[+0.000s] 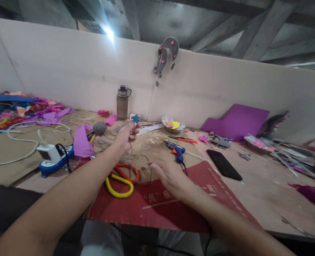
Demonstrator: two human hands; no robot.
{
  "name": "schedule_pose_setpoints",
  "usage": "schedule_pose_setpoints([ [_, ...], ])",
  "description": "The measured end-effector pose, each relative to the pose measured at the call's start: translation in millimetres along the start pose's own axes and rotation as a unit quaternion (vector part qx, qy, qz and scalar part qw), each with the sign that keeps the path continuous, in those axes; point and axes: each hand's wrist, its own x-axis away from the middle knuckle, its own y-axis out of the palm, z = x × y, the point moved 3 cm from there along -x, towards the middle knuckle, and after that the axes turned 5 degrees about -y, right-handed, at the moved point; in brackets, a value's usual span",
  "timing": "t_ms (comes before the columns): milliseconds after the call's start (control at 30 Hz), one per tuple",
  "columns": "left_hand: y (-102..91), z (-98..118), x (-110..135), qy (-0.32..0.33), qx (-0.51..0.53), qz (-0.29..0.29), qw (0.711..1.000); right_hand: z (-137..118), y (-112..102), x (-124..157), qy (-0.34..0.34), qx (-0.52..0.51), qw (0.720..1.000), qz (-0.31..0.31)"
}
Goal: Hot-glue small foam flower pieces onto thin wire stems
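My left hand [126, 137] is raised over the middle of the bench with its fingers pinched on a thin grey yarn strand [131, 149] that hangs down from it. My right hand [166, 174] hovers lower, fingers spread and palm down, over the far edge of a red card sheet [157, 206]; the strand's lower end seems to reach it. A grey yarn ball [100, 128] lies to the left of my left hand. Scissors with red and yellow handles [121, 179] rest under my left forearm. A blue glue gun [176, 150] lies just beyond my right hand.
A black phone [224, 164] lies right of the glue gun. A brown bottle [122, 103] stands by the back wall. A white charger on a blue power strip [52, 156] sits at left, with purple scraps [81, 142], a purple sheet [236, 122] and a foil dish [172, 125].
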Motion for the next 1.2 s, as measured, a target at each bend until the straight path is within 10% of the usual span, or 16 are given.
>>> schedule_pose_setpoints([
  [167, 0.1, -2, -2, 0.026, -0.037, -0.02, 0.999, 83, -44, -1, 0.179, 0.031, 0.968, 0.172],
  [367, -0.8, -7, -3, 0.064, -0.118, 0.005, 0.991, 138, -38, -16, 0.324, 0.122, 0.937, 0.051],
  [533, -2.9, -9, -3, 0.09, -0.157, 0.026, 0.983, 145, -21, -19, 0.302, 0.077, 0.943, 0.116],
  [933, -4.0, -11, -3, 0.08, -0.157, 0.049, 0.983, 123, -33, -14, 0.434, -0.303, 0.832, 0.165],
  [1200, -9.7, -11, -7, 0.071, -0.179, 0.061, 0.979, 75, -45, -56, 0.202, -0.426, 0.831, 0.294],
])
